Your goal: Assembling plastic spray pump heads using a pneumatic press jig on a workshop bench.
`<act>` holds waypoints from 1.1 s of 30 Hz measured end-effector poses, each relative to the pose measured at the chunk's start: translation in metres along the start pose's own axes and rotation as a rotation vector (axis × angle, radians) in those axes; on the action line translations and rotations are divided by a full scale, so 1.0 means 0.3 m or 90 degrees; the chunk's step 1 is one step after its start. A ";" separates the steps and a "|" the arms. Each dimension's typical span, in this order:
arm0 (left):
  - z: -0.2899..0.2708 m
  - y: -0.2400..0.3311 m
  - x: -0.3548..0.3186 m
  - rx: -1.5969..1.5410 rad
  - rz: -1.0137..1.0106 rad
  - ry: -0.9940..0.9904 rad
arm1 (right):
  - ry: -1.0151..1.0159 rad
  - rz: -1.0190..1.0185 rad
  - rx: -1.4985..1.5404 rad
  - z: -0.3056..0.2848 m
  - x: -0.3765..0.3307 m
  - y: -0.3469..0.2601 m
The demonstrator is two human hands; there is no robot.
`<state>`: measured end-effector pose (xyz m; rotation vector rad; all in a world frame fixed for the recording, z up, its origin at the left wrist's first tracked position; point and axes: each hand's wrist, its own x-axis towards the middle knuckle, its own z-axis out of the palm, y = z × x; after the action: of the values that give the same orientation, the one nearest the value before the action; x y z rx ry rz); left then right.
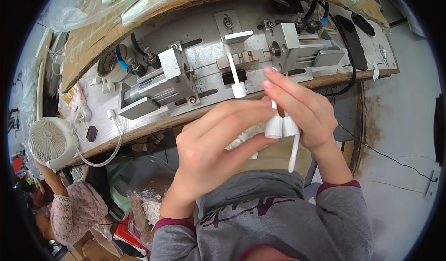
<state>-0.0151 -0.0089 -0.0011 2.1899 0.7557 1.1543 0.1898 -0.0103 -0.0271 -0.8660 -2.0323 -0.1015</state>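
My left hand (211,142) is closed, its thumb and fingertips round a white ribbed cap (273,128) with a thin rod rising from it. My right hand (306,114) curls over from the right, its fingers at that rod. Against its palm sits a second white cap (291,127), touching the first, with a rod (294,154) pointing down. Just beyond my hands, a third white cap with a rod (239,90) leans tilted at the middle of a metal fixture (241,59). My right fingers partly hide how the second cap is held.
Metal cylinder clamps stand left (160,86) and right (302,47) of the fixture. A cardboard sheet (93,52) arches over the bench's back. A white fan (53,142) and cable stand at left, near a co-worker's arm (52,177). White parts lie below my hands, partly hidden.
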 end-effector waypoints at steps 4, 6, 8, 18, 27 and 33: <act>-0.018 0.075 0.002 -0.032 -0.112 0.023 | -0.010 -0.008 0.026 0.021 0.029 -0.021; 0.002 0.063 -0.010 0.027 -0.124 0.091 | 0.002 0.021 0.034 0.019 0.019 -0.008; 0.018 0.031 -0.022 0.098 -0.113 0.130 | 0.029 0.046 0.040 0.025 0.005 0.016; 0.051 -0.055 0.005 0.463 -0.079 -0.016 | 0.098 0.207 0.271 0.026 -0.044 -0.005; 0.022 -0.055 0.018 0.297 -0.114 -0.025 | 0.060 0.134 0.160 0.002 -0.079 0.013; 0.017 0.030 0.008 0.018 -0.048 0.033 | 0.043 0.030 0.005 0.032 -0.045 -0.012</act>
<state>-0.0076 -0.0144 0.0038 2.1428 0.8745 1.1720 0.1857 -0.0166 -0.0421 -0.8933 -1.9483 -0.0962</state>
